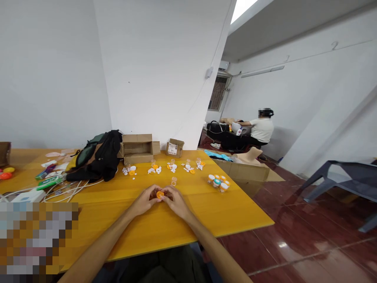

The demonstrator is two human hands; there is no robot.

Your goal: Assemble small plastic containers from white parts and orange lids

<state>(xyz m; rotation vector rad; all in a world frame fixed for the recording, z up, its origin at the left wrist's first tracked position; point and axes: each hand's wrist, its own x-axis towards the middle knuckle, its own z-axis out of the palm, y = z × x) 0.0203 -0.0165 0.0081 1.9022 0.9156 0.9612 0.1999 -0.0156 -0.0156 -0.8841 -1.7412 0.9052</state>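
Note:
Over the middle of the yellow table (pixel 129 232), my left hand (pixel 147 198) and my right hand (pixel 174 199) meet, both closed on one small round orange cap (pixel 160 194). Their fingertips grip its rim from either side. Just beyond my hands stands a small clear cup (pixel 174 181). Farther back lie several small groups of white and orange round parts, among them an orange ring (pixel 131 173) and a white piece (pixel 158 170). To the right, several capped clear jars (pixel 223 187) stand together, their lids orange, white or teal.
A dark backpack (pixel 103 157), cables (pixel 73 192) and a green packet (pixel 48 182) crowd the left side. An open carton (pixel 137 147) and a smaller box (pixel 174 148) stand at the back. Beyond the table, a person (pixel 262 129) sits near a grey plastic chair (pixel 341 181).

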